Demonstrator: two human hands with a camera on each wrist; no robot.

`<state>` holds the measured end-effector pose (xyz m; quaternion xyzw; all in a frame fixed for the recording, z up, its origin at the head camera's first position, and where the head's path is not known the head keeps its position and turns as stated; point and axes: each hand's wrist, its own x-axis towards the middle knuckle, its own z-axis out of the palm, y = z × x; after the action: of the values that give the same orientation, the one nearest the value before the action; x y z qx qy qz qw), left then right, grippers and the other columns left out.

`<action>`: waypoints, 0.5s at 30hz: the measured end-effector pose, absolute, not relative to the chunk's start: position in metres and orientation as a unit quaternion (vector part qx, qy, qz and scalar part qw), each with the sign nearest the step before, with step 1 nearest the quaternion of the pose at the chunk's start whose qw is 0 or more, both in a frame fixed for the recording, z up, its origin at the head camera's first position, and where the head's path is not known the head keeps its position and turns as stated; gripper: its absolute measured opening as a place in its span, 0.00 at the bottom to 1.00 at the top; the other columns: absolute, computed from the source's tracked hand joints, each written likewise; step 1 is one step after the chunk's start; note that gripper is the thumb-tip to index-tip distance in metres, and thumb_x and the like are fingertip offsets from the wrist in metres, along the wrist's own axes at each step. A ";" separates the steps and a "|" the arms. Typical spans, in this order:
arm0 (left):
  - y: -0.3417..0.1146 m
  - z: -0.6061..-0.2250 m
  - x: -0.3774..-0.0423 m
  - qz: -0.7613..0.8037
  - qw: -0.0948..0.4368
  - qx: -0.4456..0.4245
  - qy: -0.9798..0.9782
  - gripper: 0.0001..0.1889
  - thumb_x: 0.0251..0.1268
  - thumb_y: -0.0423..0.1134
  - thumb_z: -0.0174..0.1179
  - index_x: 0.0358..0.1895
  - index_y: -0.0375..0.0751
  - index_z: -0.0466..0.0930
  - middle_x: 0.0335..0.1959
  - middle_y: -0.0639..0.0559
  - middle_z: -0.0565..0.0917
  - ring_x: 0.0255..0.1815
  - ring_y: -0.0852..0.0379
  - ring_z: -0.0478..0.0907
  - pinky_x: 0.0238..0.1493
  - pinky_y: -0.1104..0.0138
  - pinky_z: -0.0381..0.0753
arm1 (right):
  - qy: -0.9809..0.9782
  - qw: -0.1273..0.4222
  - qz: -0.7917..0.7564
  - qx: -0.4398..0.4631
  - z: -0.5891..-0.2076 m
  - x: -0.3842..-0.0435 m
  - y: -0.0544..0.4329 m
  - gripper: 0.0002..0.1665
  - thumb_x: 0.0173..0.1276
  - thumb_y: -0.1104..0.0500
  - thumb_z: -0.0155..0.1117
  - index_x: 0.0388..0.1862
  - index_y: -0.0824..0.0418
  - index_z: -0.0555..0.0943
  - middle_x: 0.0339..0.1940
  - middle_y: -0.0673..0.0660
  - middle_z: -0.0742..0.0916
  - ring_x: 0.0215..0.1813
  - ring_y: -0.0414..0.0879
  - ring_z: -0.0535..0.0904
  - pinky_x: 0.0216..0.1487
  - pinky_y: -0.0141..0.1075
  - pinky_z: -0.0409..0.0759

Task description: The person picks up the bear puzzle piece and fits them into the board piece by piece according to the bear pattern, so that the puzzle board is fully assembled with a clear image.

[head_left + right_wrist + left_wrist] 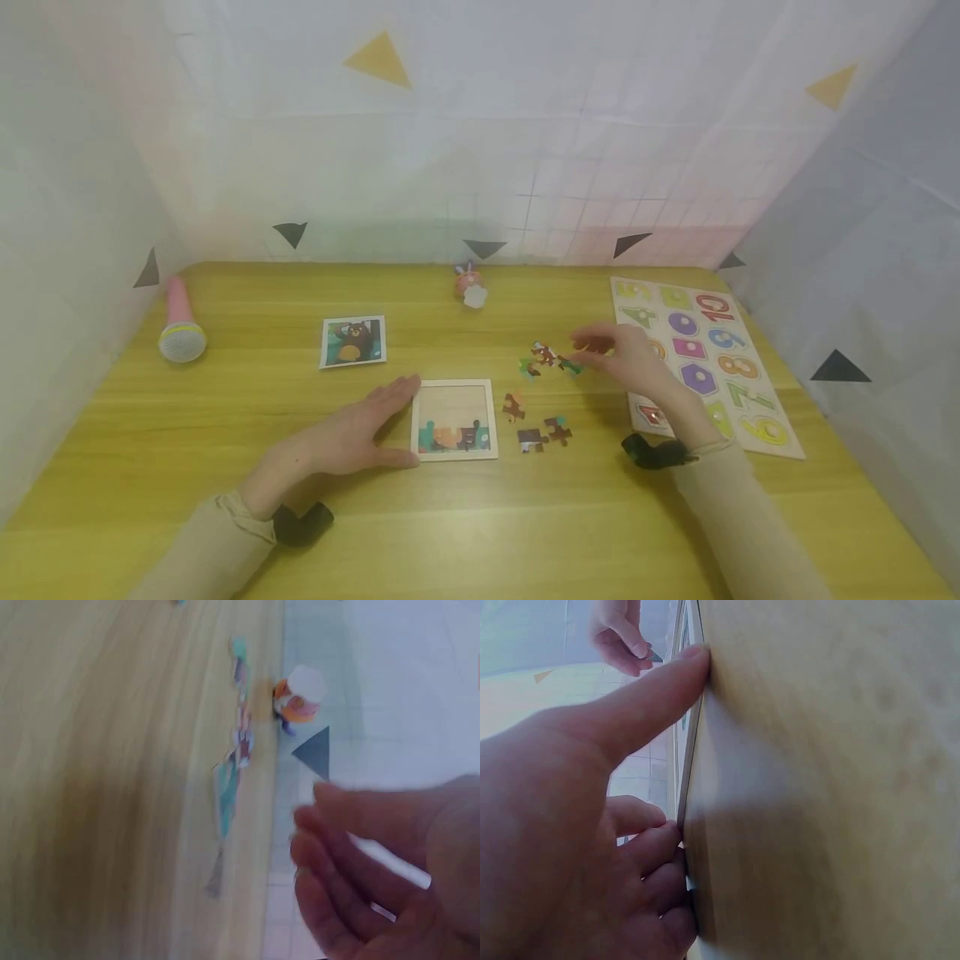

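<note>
On your right hand, the fingers are loosely curled with the thumb tip near the index, and no piece shows between them. They hang just beside a green puzzle piece at the right end of a cluster of pieces. These look thin, light and stiff, so expect them to slide on the smooth worktop rather than bend; the knobs are probably their weak points. Pinch a piece by two opposite edges of its body, or press one side down to tip the other up.

Your left hand grips nothing: thumb and fingers spread wide, at the near and far left corners of the shallow puzzle frame. The frame lies flat, its near part filled with fitted pieces, its far part bare. It seems light enough to skid, so steady it by the rim.

Just right of it lie more loose pieces. Farther out, you have the bear picture beyond your left hand and the number board beside your right.
</note>
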<state>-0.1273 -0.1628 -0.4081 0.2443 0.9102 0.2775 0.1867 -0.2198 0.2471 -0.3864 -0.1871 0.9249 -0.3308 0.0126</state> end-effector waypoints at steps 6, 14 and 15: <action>-0.163 -0.409 -0.127 0.278 0.186 0.244 0.910 0.54 0.61 0.63 0.65 0.82 0.48 0.43 0.83 0.48 0.45 0.82 0.43 0.43 0.80 0.47 0.48 | 0.935 0.038 -0.324 -0.136 -0.394 -0.226 0.255 0.19 0.67 0.63 0.68 0.56 0.67 0.82 0.49 0.64 0.89 0.51 0.57 0.85 0.51 0.49 0.85; -0.163 -0.409 -0.127 0.276 0.187 0.243 0.911 0.55 0.60 0.65 0.64 0.82 0.49 0.42 0.83 0.48 0.44 0.82 0.43 0.43 0.80 0.47 0.48 | 0.943 0.049 -0.300 -0.133 -0.400 -0.222 0.248 0.21 0.64 0.62 0.71 0.55 0.68 0.82 0.44 0.62 0.89 0.48 0.56 0.84 0.52 0.50 0.83; -0.163 -0.409 -0.127 0.275 0.188 0.243 0.911 0.55 0.61 0.65 0.64 0.82 0.49 0.42 0.83 0.49 0.44 0.83 0.43 0.43 0.80 0.47 0.48 | 0.945 0.046 -0.296 -0.133 -0.400 -0.222 0.247 0.21 0.63 0.62 0.72 0.55 0.68 0.83 0.43 0.61 0.89 0.47 0.56 0.84 0.52 0.51 0.83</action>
<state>-0.1271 -0.1631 -0.4094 0.2430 0.9111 0.2751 0.1876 -0.2216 0.2474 -0.3999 -0.1332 0.9448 -0.2959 0.0461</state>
